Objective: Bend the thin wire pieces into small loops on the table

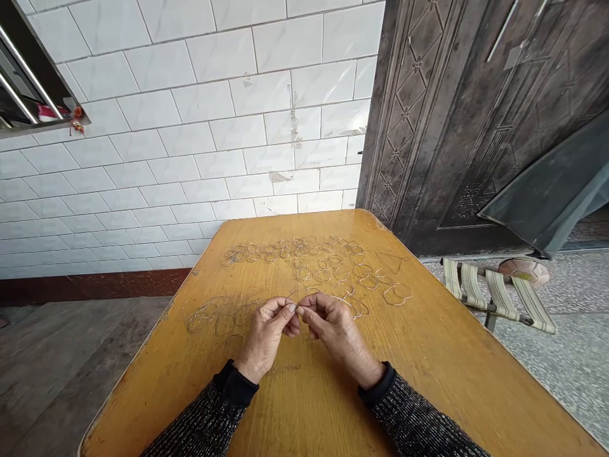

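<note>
My left hand (pixel 266 331) and my right hand (pixel 337 330) meet over the middle of the table, fingertips nearly touching. Both are closed in a pinch on a thin wire (pixel 292 294), which shows between and just above the fingers; most of it is hidden. Beyond my hands, several bent wire loops (pixel 340 271) lie on the wood, many shaped like paired rings. A tangle of wire rings (pixel 207 314) rests to the left, and a single ring (pixel 235 346) lies close beside my left wrist.
The wooden table (pixel 295 406) narrows toward a white tiled wall (pixel 190 139). A row of wire shapes (pixel 283 247) runs along its far part. Right of it are a dark patterned door (pixel 442 127), a strapped folding stool (pixel 499 292) and a ball (pixel 526 270).
</note>
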Demonstrator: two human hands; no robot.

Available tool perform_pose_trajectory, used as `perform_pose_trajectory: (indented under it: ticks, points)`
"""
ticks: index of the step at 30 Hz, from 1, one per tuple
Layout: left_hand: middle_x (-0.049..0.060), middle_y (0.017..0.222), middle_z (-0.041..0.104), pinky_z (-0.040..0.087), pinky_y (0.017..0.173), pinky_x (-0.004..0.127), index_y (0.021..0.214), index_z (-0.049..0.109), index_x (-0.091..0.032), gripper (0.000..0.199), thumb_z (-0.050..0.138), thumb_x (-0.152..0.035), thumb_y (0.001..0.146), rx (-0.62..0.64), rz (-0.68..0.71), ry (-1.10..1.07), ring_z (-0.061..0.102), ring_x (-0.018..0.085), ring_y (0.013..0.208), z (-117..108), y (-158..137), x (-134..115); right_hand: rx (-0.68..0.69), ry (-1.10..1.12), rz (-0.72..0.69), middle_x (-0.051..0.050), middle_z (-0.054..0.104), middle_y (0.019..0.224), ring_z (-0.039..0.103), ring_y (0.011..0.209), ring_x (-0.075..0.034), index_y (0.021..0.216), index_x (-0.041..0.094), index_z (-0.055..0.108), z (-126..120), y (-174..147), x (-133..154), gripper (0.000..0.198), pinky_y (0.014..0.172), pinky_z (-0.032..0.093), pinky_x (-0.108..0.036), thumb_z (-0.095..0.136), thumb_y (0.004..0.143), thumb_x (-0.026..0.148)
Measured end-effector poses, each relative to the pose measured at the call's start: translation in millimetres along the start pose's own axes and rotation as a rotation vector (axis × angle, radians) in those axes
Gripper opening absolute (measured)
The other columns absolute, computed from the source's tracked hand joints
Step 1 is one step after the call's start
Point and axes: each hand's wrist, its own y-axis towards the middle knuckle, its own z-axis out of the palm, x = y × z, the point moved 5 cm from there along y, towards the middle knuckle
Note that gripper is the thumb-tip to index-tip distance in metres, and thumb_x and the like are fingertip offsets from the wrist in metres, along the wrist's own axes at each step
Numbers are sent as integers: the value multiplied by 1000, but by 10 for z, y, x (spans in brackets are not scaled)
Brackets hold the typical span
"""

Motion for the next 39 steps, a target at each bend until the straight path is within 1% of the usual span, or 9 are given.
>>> perform_pose_trajectory:
  ticks: [5,9,14,19,23,28,33,35,39]
  points:
    - [-3,57,55,37,49,19,70,55,-15,20,65,-33,69,-65,-64,-173,50,7,50,-102,41,18,-49,230,61,2,54,63,44,38,-6,90,15,54,-66,35,-20,34,36,34,-19,50,77,46]
    - [-4,53,54,34,45,17,69,55,-15,20,68,-29,66,17,-186,-284,48,5,46,-70,32,58,-97,268,42,2,55,67,46,43,-6,104,16,55,-163,70,-41,41,38,35,-18,60,71,40]
    - [-4,50,53,31,42,17,65,54,-14,22,71,-28,63,152,-312,-299,45,4,41,38,-29,96,-60,202,-34,-1,57,71,49,51,-7,86,18,67,-201,56,15,22,43,38,-19,62,72,34]
    - [-5,47,51,29,39,17,66,55,-14,22,71,-28,63,198,-343,-308,43,4,39,71,-49,111,-43,152,-129,-3,62,85,51,56,-8,79,22,70,-222,24,123,13,45,41,-20,64,71,30]
    - [-4,48,51,30,39,18,67,57,-14,19,68,-30,66,282,-325,-265,42,5,39,101,-57,118,4,182,-134,-5,64,92,55,63,-10,76,22,69,-223,-7,176,11,51,45,-22,63,72,30]
    - [-3,48,51,32,40,18,65,56,-14,20,66,-31,67,298,-286,-189,42,5,40,66,-40,112,41,177,-133,-3,64,72,55,56,-10,77,20,67,-246,-36,210,16,53,45,-23,59,76,33]
    - [-3,51,52,39,46,20,66,57,-14,19,62,-32,70,338,-209,34,45,7,45,32,-38,59,28,126,-121,0,56,53,51,50,-9,65,17,64,-260,-11,175,28,51,42,-23,52,82,36]
    - [-3,51,52,40,47,21,68,57,-14,19,61,-31,71,356,-187,133,46,7,45,35,-47,39,-6,150,-85,0,57,54,49,46,-8,69,17,63,-262,4,135,26,48,40,-22,52,82,37]
    - [-3,52,53,41,48,21,68,56,-14,19,57,-32,73,410,-189,275,47,7,44,65,-75,46,-126,174,-20,1,58,56,45,42,-8,94,17,62,-287,11,78,27,43,38,-21,55,79,39]
